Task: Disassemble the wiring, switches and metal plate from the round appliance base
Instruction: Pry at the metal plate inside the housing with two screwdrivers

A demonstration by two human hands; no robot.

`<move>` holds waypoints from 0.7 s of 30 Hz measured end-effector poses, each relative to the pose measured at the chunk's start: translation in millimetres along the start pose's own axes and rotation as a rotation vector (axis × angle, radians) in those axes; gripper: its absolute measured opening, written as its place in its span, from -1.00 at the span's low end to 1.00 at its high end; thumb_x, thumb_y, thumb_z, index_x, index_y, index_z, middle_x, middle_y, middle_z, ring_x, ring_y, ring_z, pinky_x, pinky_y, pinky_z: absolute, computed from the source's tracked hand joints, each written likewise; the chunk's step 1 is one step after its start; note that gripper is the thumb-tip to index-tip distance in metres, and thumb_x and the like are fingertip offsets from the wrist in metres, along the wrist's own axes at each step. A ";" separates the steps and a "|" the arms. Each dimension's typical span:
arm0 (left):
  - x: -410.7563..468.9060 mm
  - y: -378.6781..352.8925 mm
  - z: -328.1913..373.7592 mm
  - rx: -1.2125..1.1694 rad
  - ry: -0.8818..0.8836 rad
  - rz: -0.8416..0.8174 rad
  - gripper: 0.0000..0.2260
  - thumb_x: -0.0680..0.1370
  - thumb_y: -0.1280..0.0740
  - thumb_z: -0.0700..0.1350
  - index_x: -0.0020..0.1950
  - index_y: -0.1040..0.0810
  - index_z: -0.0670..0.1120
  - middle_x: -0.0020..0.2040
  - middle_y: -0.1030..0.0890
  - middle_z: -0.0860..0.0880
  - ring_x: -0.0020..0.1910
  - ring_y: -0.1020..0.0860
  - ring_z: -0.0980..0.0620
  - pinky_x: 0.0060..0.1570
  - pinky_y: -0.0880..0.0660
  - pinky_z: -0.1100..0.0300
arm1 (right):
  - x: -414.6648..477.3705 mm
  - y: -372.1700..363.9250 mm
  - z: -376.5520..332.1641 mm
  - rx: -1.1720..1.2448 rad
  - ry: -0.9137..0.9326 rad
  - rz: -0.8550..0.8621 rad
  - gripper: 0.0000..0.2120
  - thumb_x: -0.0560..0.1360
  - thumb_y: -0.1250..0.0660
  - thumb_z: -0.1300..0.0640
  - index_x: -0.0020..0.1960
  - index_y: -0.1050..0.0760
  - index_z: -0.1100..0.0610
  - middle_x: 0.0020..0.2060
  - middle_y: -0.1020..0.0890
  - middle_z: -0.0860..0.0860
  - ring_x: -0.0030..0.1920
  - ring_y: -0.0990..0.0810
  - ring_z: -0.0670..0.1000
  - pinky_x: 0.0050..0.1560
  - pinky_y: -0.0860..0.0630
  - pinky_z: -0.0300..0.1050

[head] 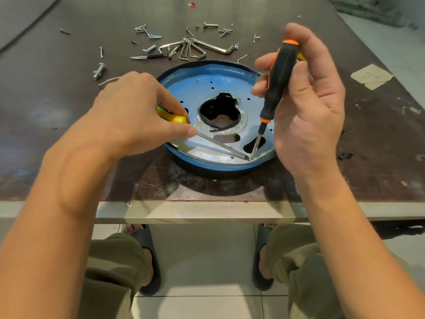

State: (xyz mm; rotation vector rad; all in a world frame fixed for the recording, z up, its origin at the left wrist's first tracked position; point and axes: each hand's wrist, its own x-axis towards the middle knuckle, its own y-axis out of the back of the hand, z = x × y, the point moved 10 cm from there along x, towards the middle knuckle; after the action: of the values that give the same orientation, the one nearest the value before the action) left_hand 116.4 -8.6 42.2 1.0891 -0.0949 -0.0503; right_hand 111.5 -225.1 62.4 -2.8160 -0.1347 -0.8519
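The round appliance base [207,163], blue-rimmed, lies on the dark table near its front edge. A shiny metal plate [202,93] with a dark central opening sits inside it. My left hand [138,111] grips a yellow-handled screwdriver [174,118], whose long shaft slants down to the right. My right hand [305,100] holds a black-and-orange screwdriver [278,84] nearly upright. Both tips meet at the plate's front right edge by the rim. No wiring or switches show.
Loose screws, bolts and several hex keys [197,48] lie scattered behind the base. A large bolt with a nut [99,70] lies at the left. Taped paper [371,75] sits at the right. The table edge [195,211] runs just in front of the base.
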 end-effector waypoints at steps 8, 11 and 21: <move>1.0 -0.8 -0.8 0.009 0.012 -0.007 -0.65 0.28 -0.44 0.32 -0.04 -0.71 0.20 -0.02 -0.66 0.10 0.00 -0.55 -0.06 0.07 -0.55 -0.10 | -0.2 1.4 -1.5 -0.017 -0.009 0.064 -0.75 0.69 -0.20 0.28 0.36 -0.39 0.29 -0.05 -0.54 0.15 -0.10 -0.56 0.10 0.03 -0.53 0.02; 1.4 -0.6 -1.5 0.007 0.015 -0.008 -0.66 0.29 -0.45 0.32 -0.04 -0.71 0.19 -0.02 -0.66 0.10 -0.01 -0.56 -0.05 0.05 -0.56 -0.10 | -1.7 3.9 -0.9 0.034 -0.019 0.055 -0.72 0.72 -0.05 0.31 0.38 -0.36 0.32 -0.01 -0.59 0.21 -0.13 -0.61 0.10 0.03 -0.55 -0.03; 0.0 -0.3 0.4 0.006 0.019 -0.017 -0.62 0.25 -0.42 0.34 -0.06 -0.72 0.18 -0.03 -0.66 0.10 -0.03 -0.56 -0.05 0.05 -0.56 -0.12 | -1.9 3.5 -3.0 -0.004 0.013 0.052 -0.74 0.71 -0.09 0.31 0.37 -0.36 0.30 -0.06 -0.59 0.18 -0.16 -0.56 0.09 0.00 -0.52 -0.02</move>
State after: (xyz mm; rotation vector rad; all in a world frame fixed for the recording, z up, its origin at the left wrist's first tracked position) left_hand 116.3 -9.0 42.1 1.0967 -0.0689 -0.0556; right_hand 108.8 -229.2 63.3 -2.8043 -0.0578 -0.8591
